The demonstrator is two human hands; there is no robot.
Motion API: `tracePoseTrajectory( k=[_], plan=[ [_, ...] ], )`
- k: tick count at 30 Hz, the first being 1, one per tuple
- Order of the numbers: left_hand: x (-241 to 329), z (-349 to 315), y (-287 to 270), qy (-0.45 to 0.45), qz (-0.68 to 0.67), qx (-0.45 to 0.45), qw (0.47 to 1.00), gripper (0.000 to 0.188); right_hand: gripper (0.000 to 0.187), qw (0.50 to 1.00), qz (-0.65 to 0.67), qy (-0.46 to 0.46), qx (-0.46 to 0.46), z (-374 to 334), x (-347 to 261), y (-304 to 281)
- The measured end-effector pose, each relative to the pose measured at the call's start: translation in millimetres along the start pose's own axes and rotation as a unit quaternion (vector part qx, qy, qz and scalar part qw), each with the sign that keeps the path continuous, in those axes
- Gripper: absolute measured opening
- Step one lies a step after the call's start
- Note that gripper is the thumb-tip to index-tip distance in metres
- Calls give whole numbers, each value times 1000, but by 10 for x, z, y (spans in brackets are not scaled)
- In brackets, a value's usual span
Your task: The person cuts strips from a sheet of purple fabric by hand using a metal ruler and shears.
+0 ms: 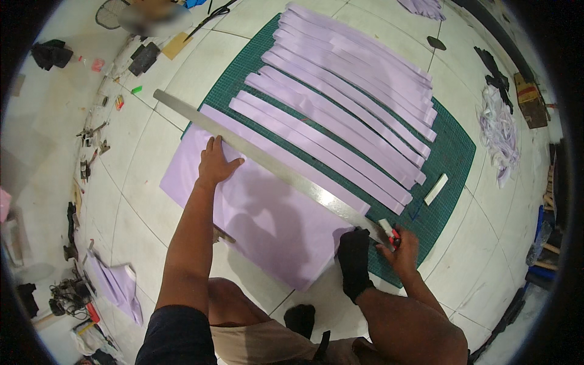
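Note:
My left hand (217,163) lies flat on a sheet of lilac fabric (267,213), fingers apart, with its fingertips at the edge of a long metal straightedge (261,157). The straightedge lies slantwise over the fabric, and a narrow lilac band shows beyond it. Beside the straightedge's right end, my right hand (404,249) is closed around a small red-and-black tool (396,236), whose kind is mostly hidden by the fingers. A small white block (385,229) sits at the same end. My foot in a black sock (354,258) rests by the fabric's right corner, touching the straightedge.
Several cut lilac strips (359,85) lie in rows on the green cutting mat (453,146). Another white block (435,189) is at the mat's right. Scraps of fabric (499,137) lie on the tiled floor (486,243) at right, with a lilac piece (115,283) at left.

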State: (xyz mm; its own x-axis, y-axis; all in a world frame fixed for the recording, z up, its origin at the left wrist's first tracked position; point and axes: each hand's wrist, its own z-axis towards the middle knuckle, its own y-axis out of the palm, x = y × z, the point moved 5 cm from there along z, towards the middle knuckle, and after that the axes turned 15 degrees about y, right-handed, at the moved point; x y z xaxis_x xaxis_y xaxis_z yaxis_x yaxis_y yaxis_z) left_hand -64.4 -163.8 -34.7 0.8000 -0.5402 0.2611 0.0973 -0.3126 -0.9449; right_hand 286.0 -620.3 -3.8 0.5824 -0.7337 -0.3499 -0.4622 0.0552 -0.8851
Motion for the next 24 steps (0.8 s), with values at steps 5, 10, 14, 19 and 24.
tracePoseTrajectory(
  k=[5, 10, 14, 19, 24],
  plan=[
    [-82, 138, 114, 31, 77, -11, 997, 103, 62, 997, -16, -16, -68, -85, 257, 69],
    [18, 119, -79, -5, -19, 0, 1000, 106, 59, 994, 41, 62, -75, 69, 382, 85],
    [192, 182, -70, -12, 2, -18, 1000, 116, 59, 996, 46, 44, -61, 28, 418, 62],
    [78, 195, -45, -31, 25, -33, 999, 121, 59, 991, 67, 76, -92, 72, 354, 63],
    [222, 263, 0, -34, 19, -66, 997, 119, 59, 988, 63, 102, -97, 40, 490, 85]
  ],
)
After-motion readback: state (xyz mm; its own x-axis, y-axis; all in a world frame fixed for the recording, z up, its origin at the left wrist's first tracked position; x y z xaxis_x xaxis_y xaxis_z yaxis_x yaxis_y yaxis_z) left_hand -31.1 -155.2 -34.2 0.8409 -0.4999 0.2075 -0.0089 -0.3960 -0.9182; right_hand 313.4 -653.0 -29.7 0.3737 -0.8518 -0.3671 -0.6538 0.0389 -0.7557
